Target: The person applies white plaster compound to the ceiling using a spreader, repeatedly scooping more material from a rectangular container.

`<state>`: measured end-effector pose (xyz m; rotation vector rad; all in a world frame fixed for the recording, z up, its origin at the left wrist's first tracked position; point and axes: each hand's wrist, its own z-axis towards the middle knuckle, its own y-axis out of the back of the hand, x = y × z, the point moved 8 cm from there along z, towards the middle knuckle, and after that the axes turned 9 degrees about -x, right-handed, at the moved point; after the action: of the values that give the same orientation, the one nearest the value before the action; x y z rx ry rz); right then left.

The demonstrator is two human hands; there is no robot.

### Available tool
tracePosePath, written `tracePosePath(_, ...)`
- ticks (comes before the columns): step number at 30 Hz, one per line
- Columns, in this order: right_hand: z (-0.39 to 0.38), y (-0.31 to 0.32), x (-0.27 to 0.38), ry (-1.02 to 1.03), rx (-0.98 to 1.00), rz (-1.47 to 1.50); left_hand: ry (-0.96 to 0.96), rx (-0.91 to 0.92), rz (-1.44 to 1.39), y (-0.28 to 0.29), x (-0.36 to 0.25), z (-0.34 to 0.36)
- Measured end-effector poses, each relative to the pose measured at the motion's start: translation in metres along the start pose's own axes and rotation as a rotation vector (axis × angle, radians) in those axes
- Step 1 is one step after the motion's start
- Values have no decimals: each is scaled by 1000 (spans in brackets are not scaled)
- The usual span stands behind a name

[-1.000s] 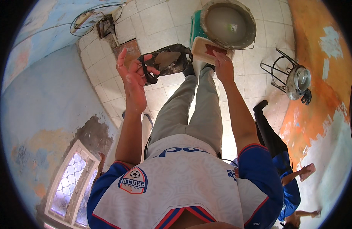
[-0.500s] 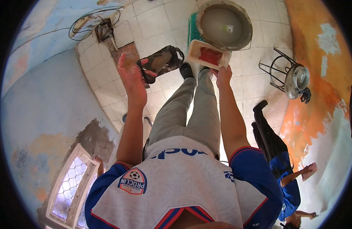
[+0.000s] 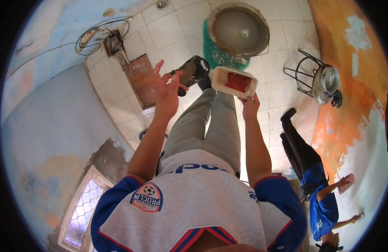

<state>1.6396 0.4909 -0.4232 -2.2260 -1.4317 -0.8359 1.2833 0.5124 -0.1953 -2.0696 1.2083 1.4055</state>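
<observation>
My left hand has its index finger raised and other fingers curled at the near end of a dark oblong thing. That thing has a brown face, rough black edges and a whitish smear at its far end; its exact kind does not show. The hand hides most of the join, but the two move together. In front of my legs, my right hand grips the near right corner of a cream rectangular tub, tilted so its inside shows. A red patch covers part of its bottom.
A large bucket of greyish liquid stands on a green, white-spattered base ahead. To the right is a black-legged stool bearing a clear container. A co-worker stands by the right wall. A reddish-brown floor panel lies left.
The tub has come nearer to me, away from the bucket, and tilts differently. My left hand has moved right with the dark thing, bringing it closer to the tub.
</observation>
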Motion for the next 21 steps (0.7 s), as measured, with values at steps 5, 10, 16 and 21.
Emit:
tracePosePath(5, -11, 58, 9, -27, -128, 23, -19, 206, 58, -50, -4, -7)
tracePosePath(10, -4, 96, 8, -19, -206, 87, -13, 398, -20, -95, -12, -16)
tracePosePath(16, 0, 94, 15, 9, -193, 102, -203, 496, -74, -115, 29, 10)
tracePosePath(21, 0, 71, 16, -9, -184, 130, -139, 347, 218, -103, 109, 53)
